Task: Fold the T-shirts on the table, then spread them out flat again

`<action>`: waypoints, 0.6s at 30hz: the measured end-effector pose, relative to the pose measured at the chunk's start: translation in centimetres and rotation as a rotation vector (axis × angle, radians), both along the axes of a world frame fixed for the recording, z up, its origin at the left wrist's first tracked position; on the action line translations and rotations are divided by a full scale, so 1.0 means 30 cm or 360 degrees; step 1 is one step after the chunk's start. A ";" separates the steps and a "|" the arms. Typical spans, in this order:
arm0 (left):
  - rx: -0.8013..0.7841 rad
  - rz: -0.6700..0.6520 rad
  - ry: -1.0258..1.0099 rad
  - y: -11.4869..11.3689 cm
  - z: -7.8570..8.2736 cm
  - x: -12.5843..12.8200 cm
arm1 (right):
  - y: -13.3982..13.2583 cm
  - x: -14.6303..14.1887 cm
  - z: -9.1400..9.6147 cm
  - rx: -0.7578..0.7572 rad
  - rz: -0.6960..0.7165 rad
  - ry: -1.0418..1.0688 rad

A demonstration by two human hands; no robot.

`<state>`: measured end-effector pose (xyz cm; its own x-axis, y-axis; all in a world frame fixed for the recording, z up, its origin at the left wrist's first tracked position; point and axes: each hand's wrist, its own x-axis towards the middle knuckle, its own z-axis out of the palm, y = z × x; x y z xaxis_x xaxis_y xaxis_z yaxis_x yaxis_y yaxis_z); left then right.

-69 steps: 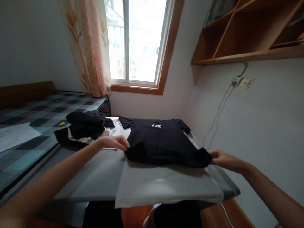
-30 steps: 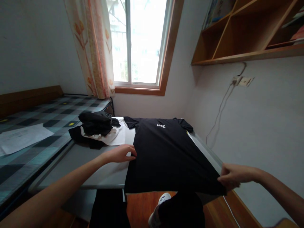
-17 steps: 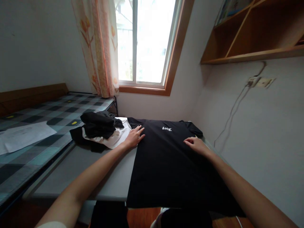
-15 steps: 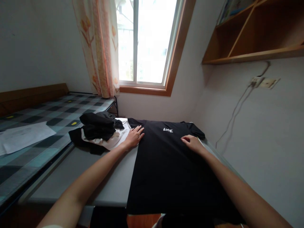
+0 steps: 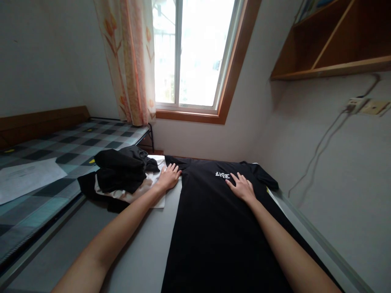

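A black T-shirt lies spread flat over a grey table, its sleeves at the far end and white lettering on its chest. My left hand rests at the shirt's left edge below the sleeve, fingers spread, beside the heaped clothes. On the chest, just right of the lettering, my right hand lies with fingers apart and palm down. Neither hand grips anything. To the left sits a heap of black and white clothes, partly behind my left forearm.
A bed with a checked cover adjoins the table on the left, with paper sheets on it. A window and flowered curtain are ahead. At right, a wooden shelf hangs above a wall socket with a cable.
My right hand has moved left and inward onto the shirt's chest, its fingers now spread instead of curled. My left hand stays by the left edge. The view has shifted slightly.
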<state>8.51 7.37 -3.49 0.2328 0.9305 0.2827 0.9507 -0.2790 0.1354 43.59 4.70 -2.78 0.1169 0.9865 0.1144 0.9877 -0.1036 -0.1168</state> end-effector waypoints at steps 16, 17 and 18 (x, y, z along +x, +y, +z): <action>0.0209 -0.0252 -0.0036 -0.090 0.024 0.006 | -0.027 0.008 -0.004 -0.0053 0.0006 -0.0001; 0.0176 -0.0278 -0.0039 -0.094 0.023 0.007 | -0.029 0.010 -0.006 -0.0036 0.0009 0.0004; 0.0140 -0.0284 -0.0044 -0.097 0.021 0.008 | -0.031 0.012 -0.007 -0.0017 0.0014 0.0008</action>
<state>8.75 4.45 -2.87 0.3830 0.8466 0.3696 0.8813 -0.4548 0.1285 43.96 3.78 -2.99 0.1088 0.9887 0.1033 0.9880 -0.0962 -0.1205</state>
